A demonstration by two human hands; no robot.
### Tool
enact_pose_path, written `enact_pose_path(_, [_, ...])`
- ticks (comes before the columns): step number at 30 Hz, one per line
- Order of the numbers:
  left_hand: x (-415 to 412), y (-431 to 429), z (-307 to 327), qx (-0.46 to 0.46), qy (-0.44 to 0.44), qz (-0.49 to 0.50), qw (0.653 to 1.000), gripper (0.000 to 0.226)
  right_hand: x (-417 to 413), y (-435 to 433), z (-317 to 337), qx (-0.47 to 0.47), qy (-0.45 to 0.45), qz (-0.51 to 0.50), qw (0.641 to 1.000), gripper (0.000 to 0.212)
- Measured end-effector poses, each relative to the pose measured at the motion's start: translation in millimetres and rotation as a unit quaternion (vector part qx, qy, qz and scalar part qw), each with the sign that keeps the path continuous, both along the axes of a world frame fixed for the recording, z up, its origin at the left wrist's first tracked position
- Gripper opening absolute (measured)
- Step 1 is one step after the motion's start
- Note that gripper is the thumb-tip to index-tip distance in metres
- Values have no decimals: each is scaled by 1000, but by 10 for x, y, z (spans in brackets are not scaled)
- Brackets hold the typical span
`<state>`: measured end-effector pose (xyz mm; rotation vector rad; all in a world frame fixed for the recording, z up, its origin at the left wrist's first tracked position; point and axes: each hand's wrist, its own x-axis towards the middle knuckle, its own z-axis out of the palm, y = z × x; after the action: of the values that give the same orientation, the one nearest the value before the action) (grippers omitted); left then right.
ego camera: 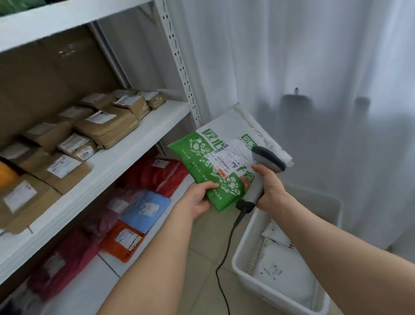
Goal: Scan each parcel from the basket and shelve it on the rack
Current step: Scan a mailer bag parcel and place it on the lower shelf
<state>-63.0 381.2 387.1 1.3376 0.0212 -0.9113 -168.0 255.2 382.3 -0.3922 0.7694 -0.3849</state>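
Note:
My left hand point(200, 198) grips the near edge of a green and white parcel bag point(201, 158), held up in front of me with its white shipping label facing up. My right hand point(270, 184) is closed around the handle of a grey corded barcode scanner point(268, 158), whose head rests just over the label's right side. Below my right arm stands the white basket point(249, 276) on the floor, with white parcels inside. The white metal rack point(134, 141) fills the left half of the view.
The rack's middle shelf carries several brown cardboard parcels point(106, 127) and an orange one. Its lowest shelf holds red, pink, blue point(144, 210) and orange point(123, 240) bags. A white curtain point(318, 59) hangs behind the basket. The scanner's black cable point(223, 264) hangs down to the tiled floor.

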Motion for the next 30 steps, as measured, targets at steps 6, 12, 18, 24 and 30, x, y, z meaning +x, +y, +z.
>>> enact_pose_path(6, [-83,515,359,14,-14,8,1000,34,-48,436,355,-18,-21,24,999,35])
enact_pose_path(12, [120,821,659,-40,-43,155,986,43,-81,625,549,-162,9,28,986,16])
enact_pose_path(18, [296,1097,766,-28,-37,185,982,25,-83,787,621,-218,32,64,973,15])
enact_pose_path(24, [393,1261,828,-22,-50,175,983,33,-54,964,698,-153,19,53,987,14])
enact_pose_path(30, [271,1300,851,-41,-5,45,998,32,72,1166,712,-105,14,11,994,20])
